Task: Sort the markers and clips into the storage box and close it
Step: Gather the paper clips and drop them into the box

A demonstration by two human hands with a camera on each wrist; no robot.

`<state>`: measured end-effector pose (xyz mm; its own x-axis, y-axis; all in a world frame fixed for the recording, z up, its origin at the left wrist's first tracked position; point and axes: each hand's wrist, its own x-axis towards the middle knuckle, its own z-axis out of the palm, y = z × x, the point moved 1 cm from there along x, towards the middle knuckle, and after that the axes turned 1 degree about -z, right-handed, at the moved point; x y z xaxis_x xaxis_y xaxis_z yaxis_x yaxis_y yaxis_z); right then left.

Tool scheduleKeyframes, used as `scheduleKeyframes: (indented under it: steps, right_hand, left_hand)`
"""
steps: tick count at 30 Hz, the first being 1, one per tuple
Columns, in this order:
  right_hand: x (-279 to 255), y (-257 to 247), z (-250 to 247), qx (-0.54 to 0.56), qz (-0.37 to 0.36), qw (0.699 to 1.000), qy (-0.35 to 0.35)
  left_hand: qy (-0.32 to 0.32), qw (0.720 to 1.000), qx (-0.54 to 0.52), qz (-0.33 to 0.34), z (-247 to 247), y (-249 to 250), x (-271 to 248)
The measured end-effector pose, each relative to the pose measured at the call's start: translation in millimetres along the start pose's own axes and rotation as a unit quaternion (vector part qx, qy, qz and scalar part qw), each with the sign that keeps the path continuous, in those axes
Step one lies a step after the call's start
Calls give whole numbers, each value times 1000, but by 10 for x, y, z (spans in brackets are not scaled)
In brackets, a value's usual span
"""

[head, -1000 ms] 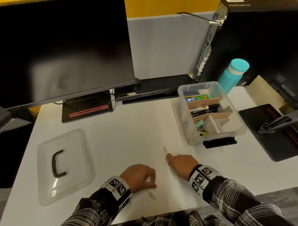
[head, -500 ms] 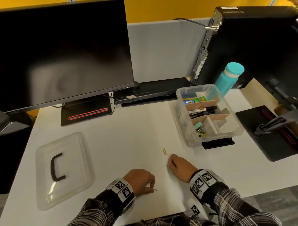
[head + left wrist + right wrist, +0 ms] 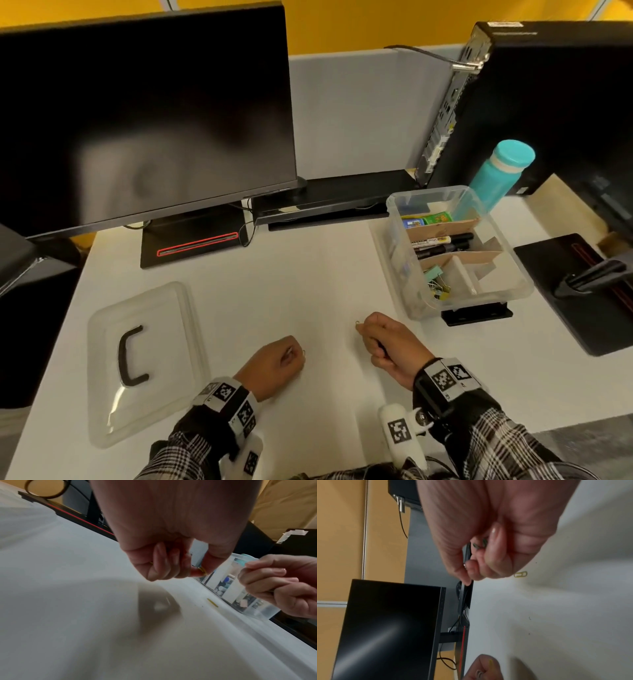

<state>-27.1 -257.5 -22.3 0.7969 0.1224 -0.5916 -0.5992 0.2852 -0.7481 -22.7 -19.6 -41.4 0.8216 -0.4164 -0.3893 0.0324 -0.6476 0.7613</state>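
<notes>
My left hand [image 3: 300,356] pinches a yellow paper clip [image 3: 202,570] between thumb and fingertip, just above the white desk [image 3: 308,274]. To its right my right hand [image 3: 361,328] is curled, with dark clips [image 3: 479,545] tucked inside its fingers. Another yellow paper clip [image 3: 520,574] lies on the desk right at that hand's fingertips. The clear storage box [image 3: 428,192] stands open at the right. In it are black markers [image 3: 442,244] in one cardboard section and binder clips [image 3: 436,289] in the near section. Its clear lid [image 3: 164,342] with a black handle lies flat at the left.
A large monitor [image 3: 147,113] and its base stand at the back left. A computer tower [image 3: 548,102] and a teal bottle [image 3: 500,171] are behind the box. A black pad with a tool [image 3: 589,284] lies at the far right.
My left hand has picked up the paper clip that lay near the front edge. My right hand has stayed curled beside the other clip on the desk.
</notes>
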Motion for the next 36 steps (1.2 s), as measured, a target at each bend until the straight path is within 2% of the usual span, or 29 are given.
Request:
scheduleKeyframes:
  steps: [3,5,7,9,14,16,21,26,29,34,36]
  right_hand:
    - [128,-8,-20,-70,1,997,28]
    - [211,-4,-66,-180,-3,982,54]
    - [274,2,-104,-343,-32,935,83]
    - [344,21,-107,-448,-62,886,104]
    - [515,74,46,-587,-43,798,130]
    - [562,80,104,-623,-31,772,121]
    - [647,13,155,-651,3,753,93]
    - [596,35,106,-665,-18,738,113]
    - [575,40,65,-672,-18,734,98]
    - [476,-63,116,-698,-4,716,7]
    - [295,-211,152,-687,-63,724,-17]
  left_hand:
    - [25,1000,1,-4,-50,-61,5]
    - [36,999,-1,-5,-67,-82,0]
    - [41,999,-6,-8,-72,-100,-9]
    - [40,999,-2,-15,-70,-115,-12]
    - [41,999,14,-23,-75,-135,10]
    - [46,999,20,-19,-88,-118,33]
    - [63,997,40,-9,-135,-35,158]
    - [74,996,45,-9,-137,79,278]
    - [66,997,46,-18,-93,114,301]
    - [60,997,53,-23,6,206,314]
    - [61,997,51,-20,24,265,343]
